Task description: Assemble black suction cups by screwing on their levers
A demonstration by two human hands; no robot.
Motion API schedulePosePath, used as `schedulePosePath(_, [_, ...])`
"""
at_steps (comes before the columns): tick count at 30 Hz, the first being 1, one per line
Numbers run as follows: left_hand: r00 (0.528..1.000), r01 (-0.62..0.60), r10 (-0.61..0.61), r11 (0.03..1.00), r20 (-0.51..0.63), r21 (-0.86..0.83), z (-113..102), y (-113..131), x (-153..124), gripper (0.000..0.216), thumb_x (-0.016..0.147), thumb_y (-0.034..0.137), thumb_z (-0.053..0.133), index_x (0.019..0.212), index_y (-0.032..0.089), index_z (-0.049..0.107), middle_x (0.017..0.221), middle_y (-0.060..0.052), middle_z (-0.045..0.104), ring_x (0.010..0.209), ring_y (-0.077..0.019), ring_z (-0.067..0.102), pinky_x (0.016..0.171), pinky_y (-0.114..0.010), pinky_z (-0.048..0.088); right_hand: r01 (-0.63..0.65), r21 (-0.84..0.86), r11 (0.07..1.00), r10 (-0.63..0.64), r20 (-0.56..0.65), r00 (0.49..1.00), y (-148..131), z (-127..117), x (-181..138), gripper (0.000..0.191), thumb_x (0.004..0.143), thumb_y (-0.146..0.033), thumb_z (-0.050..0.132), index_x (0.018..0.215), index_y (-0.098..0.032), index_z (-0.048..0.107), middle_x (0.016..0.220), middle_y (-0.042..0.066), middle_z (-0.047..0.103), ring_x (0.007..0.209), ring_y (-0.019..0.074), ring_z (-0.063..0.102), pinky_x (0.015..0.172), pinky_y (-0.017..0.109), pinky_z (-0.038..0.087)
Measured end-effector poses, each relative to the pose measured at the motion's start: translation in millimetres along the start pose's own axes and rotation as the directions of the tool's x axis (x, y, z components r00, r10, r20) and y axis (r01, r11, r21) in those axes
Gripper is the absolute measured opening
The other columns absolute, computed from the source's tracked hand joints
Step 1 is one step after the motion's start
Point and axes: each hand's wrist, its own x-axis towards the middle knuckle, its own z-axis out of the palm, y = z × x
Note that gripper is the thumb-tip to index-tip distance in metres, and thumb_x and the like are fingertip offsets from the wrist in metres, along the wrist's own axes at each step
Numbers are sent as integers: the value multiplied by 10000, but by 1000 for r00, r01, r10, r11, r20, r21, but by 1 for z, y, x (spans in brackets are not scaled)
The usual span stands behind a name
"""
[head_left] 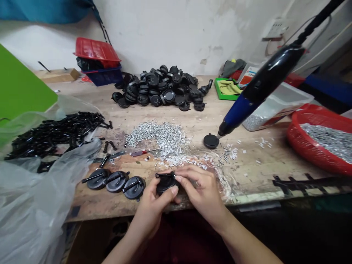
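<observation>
Over the front edge of the bench, my left hand (154,200) is closed around a black round suction cup base (164,185), thumb on its face. A short black lever (164,175) lies across the far side of this base. My right hand (205,189) pinches at the lever's right end; a small pale bit shows by the fingertips, too small to name. Left of my hands, several similar bases with levers (117,181) stand in a row. Ahead lies a heap of silver screws (154,134), with small white pieces (176,157) at its near side.
A blue-and-black electric screwdriver (244,99) hangs at right, its tip beside another black base (211,141). Black bases are piled (162,88) by the wall. Loose levers (55,134) lie on plastic at left. A red basket (297,143) and a clear bin (291,95) stand right.
</observation>
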Motion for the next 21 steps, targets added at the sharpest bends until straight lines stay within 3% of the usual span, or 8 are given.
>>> schedulePosePath(2, [999, 34, -33, 997, 20, -76, 2, 0, 0, 312, 726, 237, 721, 1006, 156, 609, 937, -33, 628, 671, -104, 573, 646, -264, 521, 156, -150, 976, -180, -165, 970, 0, -3, -4, 304, 810, -33, 578, 1027, -221, 677, 982, 57, 668, 940, 190, 645, 827, 356, 550])
schedulePosePath(4, [997, 68, -64, 989, 31, -134, 3, 0, 1, 265, 741, 233, 711, 972, 151, 609, 921, -33, 601, 748, -128, 564, 651, -280, 534, 231, -338, 913, -363, -410, 837, -2, -11, 0, 449, 774, -61, 638, 1178, -254, 601, 1191, 96, 577, 1100, 267, 577, 918, 466, 503])
schedulePosePath(6, [996, 91, -88, 982, 26, -169, 1, -1, 2, 245, 743, 232, 713, 945, 145, 606, 906, -32, 578, 789, -138, 550, 652, -293, 544, 180, -407, 896, -408, -592, 695, -4, -25, 14, 614, 773, -166, 678, 1335, -260, 450, 1398, 134, 396, 1267, 352, 435, 1010, 583, 394])
schedulePosePath(8, [994, 105, -103, 976, 22, -189, -1, -1, 2, 254, 732, 227, 727, 932, 139, 597, 898, -29, 564, 774, -129, 544, 632, -282, 541, 115, -313, 943, -290, -599, 746, -8, -41, 33, 746, 818, -251, 645, 1439, -255, 232, 1499, 147, 248, 1361, 355, 310, 1056, 606, 323])
schedulePosePath(9, [994, 111, -109, 975, 22, -195, -1, -2, 2, 269, 722, 223, 738, 932, 140, 591, 885, -23, 559, 744, -118, 541, 607, -267, 534, 118, -274, 955, -257, -556, 790, -9, -48, 42, 741, 833, -259, 629, 1438, -271, 200, 1482, 146, 284, 1342, 333, 353, 1049, 583, 348])
schedulePosePath(13, [991, 133, -132, 971, 19, -198, -3, -4, 1, 318, 701, 217, 758, 943, 157, 561, 795, 18, 521, 603, -75, 493, 464, -206, 462, 92, -52, 994, -105, -393, 914, -17, -53, 65, 519, 801, -228, 674, 1253, -273, 424, 1140, 87, 595, 957, 225, 638, 858, 431, 533])
schedulePosePath(16, [990, 133, -138, 970, -10, -203, -5, -6, 0, 288, 714, 238, 747, 913, 148, 561, 766, 22, 501, 601, -77, 487, 443, -199, 455, 78, 53, 996, -50, -401, 915, -29, -34, 61, 412, 765, -220, 706, 1131, -252, 520, 882, 19, 613, 744, 176, 638, 707, 357, 556])
schedulePosePath(21, [990, 142, -142, 970, 15, -195, -12, -11, 1, 269, 730, 263, 731, 917, 132, 589, 824, -5, 561, 650, -101, 569, 606, -264, 537, 132, 103, 986, -58, -529, 847, -63, 2, 32, 427, 781, -197, 640, 1178, -259, 494, 723, -13, 540, 619, 171, 603, 661, 382, 558])
